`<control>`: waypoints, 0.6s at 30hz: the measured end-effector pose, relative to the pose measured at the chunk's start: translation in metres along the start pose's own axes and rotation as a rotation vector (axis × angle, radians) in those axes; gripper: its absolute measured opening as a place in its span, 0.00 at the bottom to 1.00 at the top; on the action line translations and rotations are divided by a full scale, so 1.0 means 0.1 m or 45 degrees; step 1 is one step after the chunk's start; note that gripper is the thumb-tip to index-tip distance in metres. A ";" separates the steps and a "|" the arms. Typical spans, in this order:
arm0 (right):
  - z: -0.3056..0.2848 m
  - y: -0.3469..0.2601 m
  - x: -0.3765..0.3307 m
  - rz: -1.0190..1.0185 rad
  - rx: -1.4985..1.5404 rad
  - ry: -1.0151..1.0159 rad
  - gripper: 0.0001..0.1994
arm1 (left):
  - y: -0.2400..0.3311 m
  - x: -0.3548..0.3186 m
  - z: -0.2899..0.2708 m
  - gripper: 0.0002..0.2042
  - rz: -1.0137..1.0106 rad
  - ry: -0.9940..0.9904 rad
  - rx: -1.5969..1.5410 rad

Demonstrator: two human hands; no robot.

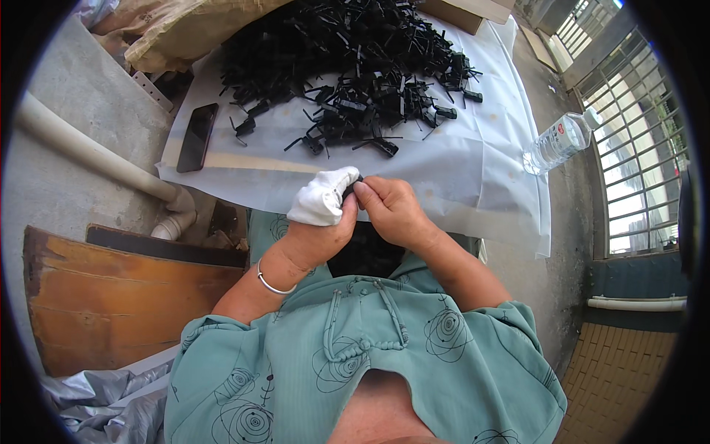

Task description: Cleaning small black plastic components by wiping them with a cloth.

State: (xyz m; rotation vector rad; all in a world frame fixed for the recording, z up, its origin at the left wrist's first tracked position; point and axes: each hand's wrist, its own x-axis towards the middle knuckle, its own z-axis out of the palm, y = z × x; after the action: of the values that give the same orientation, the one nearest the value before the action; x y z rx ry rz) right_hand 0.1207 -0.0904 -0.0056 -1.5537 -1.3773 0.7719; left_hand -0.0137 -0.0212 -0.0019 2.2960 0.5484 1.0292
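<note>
Both my hands meet in front of me at the near edge of the table. White cloth, like a partial glove, covers the fingers of my left hand, which is closed round a small black plastic part. My right hand pinches the same part from the other side, thumb and fingers pressed together. Most of the part is hidden by the fingers. Just beyond the hands, a large heap of black plastic parts with thin protruding strips covers the far half of the table.
White plastic sheeting covers the table. A dark phone lies at its left, a clear water bottle stands at its right edge. A cardboard box is at the back. Left are a pipe and a wooden board.
</note>
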 end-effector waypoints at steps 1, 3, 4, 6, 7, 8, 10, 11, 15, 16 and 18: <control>0.07 0.06 -0.02 0.001 0.049 0.067 0.12 | -0.02 -0.02 0.02 0.11 -0.001 -0.003 -0.001; 0.13 0.12 -0.01 0.069 0.039 0.041 0.12 | -0.07 -0.08 0.06 0.11 0.029 0.001 0.122; 0.17 0.16 0.00 0.082 0.088 0.067 0.13 | -0.07 -0.09 0.08 0.11 0.028 -0.003 0.120; 0.19 0.19 0.01 0.099 0.139 0.094 0.13 | -0.07 -0.11 0.10 0.11 -0.043 -0.040 0.146; 0.19 0.19 0.02 0.143 0.155 0.074 0.13 | -0.08 -0.11 0.10 0.11 -0.045 -0.044 0.144; 0.18 0.20 0.04 0.187 0.170 0.054 0.13 | -0.10 -0.11 0.11 0.11 -0.016 -0.021 0.140; 0.12 0.20 0.07 0.111 0.277 0.022 0.12 | -0.13 -0.10 0.12 0.11 0.009 0.004 0.139; 0.07 0.16 0.08 0.031 0.383 -0.012 0.12 | -0.15 -0.09 0.13 0.11 -0.198 -0.002 -0.305; -0.23 -0.03 0.05 0.090 -0.299 -0.110 0.06 | -0.16 0.00 -0.02 0.12 -0.796 -0.105 -1.174; -0.24 0.02 0.04 0.093 -0.300 -0.106 0.06 | -0.16 0.00 -0.02 0.14 -0.829 -0.117 -1.371; -0.22 0.16 0.01 -0.227 -0.150 -0.071 0.06 | -0.10 0.05 -0.03 0.14 -0.814 -0.114 -1.291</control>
State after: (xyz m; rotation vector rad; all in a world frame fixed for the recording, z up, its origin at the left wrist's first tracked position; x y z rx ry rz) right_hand 0.1474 -0.0938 -0.0110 -1.4837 -1.6026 0.6393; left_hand -0.0143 -0.0102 -0.0039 1.1469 0.5026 0.6393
